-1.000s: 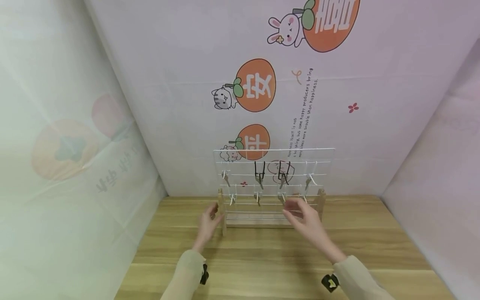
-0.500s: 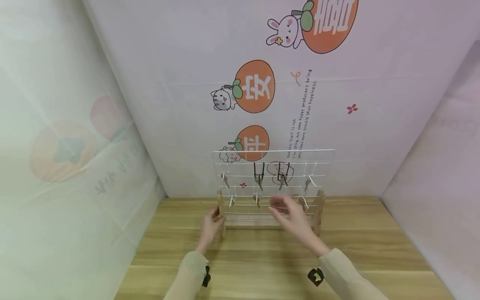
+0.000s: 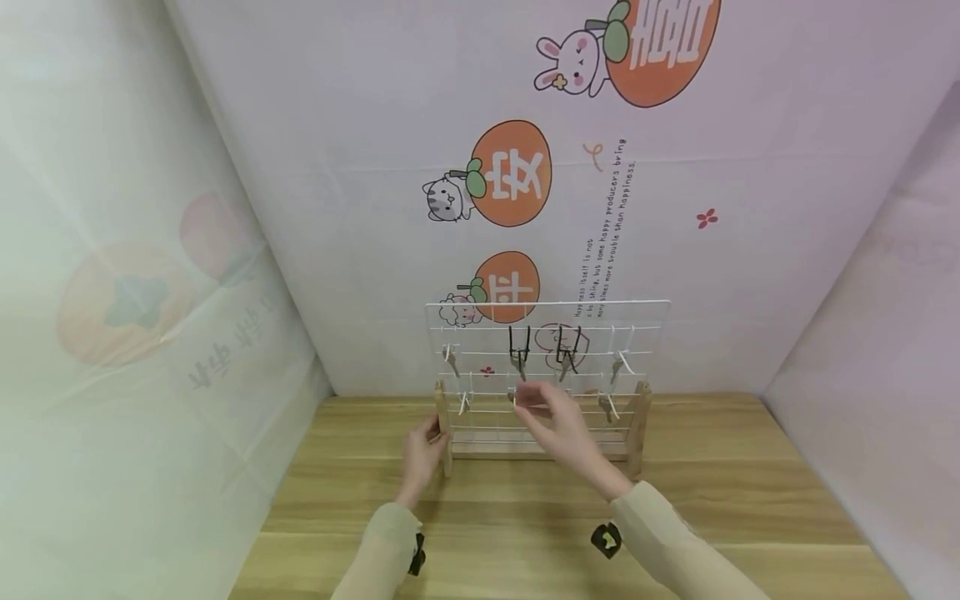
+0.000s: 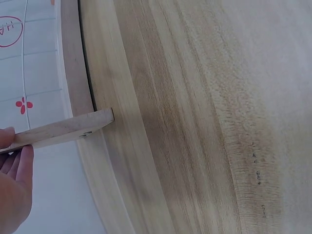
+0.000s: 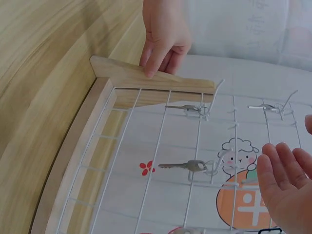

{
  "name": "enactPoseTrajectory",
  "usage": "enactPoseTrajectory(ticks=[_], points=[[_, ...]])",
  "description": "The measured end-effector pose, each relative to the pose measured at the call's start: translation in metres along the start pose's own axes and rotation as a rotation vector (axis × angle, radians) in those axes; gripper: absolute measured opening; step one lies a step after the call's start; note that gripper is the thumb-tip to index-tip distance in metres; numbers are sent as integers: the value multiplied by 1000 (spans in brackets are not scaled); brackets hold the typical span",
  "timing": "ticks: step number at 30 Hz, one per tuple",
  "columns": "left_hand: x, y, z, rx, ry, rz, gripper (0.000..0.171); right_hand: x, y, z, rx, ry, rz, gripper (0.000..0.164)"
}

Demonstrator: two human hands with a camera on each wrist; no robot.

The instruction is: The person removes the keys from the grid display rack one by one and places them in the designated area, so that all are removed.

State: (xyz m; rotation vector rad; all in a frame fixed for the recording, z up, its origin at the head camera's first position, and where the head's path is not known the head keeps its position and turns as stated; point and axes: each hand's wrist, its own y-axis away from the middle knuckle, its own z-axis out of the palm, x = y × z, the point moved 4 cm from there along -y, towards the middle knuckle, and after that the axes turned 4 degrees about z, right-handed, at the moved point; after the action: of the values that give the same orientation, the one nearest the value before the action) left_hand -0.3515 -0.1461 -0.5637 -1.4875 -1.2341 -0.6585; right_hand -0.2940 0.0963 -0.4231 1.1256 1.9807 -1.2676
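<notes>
A white wire grid rack [image 3: 547, 302] stands in a wooden frame, with several metal keys hung on its hooks. My left hand [image 3: 424, 450] pinches the frame's left wooden leg [image 4: 63, 129] between thumb and fingers. In front of the lower row of hooks is my right hand [image 3: 562, 429], its fingers loosely extended. The right wrist view shows that hand's palm [image 5: 292, 190] with nothing in it, beside a hanging key [image 5: 185, 166]; I see no contact. Another key [image 5: 185, 107] hangs nearer the left leg. In the head view, my right hand covers part of the lower row.
The rack stands at the back of a wood-grain table [image 3: 525, 533], close to a printed white cloth [image 3: 360, 250]. Cloth walls rise at the left and right. Black hooks [image 3: 519, 337] and white hooks [image 3: 624, 360] jut forward from the grid.
My right hand has moved left along the lower row of hooks. My left hand has come onto the left wooden leg and taken hold of it. The rack has stayed in place.
</notes>
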Motion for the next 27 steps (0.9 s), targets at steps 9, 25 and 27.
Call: enactPoseTrajectory(ticks=[9, 25, 27], points=[[-1, 2, 0, 4, 27, 31, 34, -7, -12, 16, -17, -10, 5, 29], [0, 2, 1, 13, -7, 61, 31, -12, -32, 36, -8, 21, 29, 27], [0, 2, 0, 10, -7, 61, 31, -13, -35, 39, -10, 20, 41, 27]])
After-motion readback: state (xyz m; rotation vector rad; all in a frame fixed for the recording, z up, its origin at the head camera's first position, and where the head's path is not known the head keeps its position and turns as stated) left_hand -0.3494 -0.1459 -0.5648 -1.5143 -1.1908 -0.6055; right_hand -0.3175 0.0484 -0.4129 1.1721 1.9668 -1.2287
